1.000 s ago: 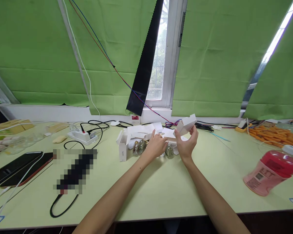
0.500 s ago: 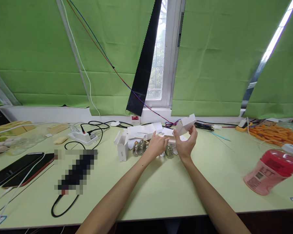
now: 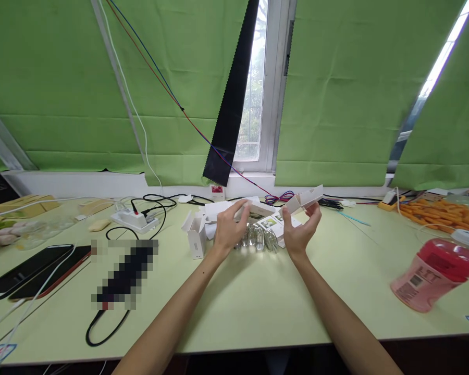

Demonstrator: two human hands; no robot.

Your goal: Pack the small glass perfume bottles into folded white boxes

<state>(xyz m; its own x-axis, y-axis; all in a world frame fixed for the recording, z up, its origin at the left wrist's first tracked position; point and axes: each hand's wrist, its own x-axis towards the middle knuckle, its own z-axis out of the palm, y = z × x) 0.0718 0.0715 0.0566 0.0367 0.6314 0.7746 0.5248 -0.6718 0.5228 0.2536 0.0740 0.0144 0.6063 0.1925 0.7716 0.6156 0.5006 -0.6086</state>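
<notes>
My right hand grips a small white carton whose end flaps stand out; it is held tilted above the table. My left hand is closed with thumb and fingers at the left end of another white box, over the heap. Below and between the hands lies a row of several small clear-wrapped packets, the left ones partly hidden by my left hand. A leaflet with green pictures lies behind them. An open white box stands upright left of my left hand.
A pink jar with a red top stands at the right, near orange sticks. At the left are a power strip, phones, a blurred dark object and cables. A window and green blinds rise behind.
My left hand has moved left and slightly back from over the packets to the white box. The carton in my right hand has shifted a little right and turned, its flap stretching further out.
</notes>
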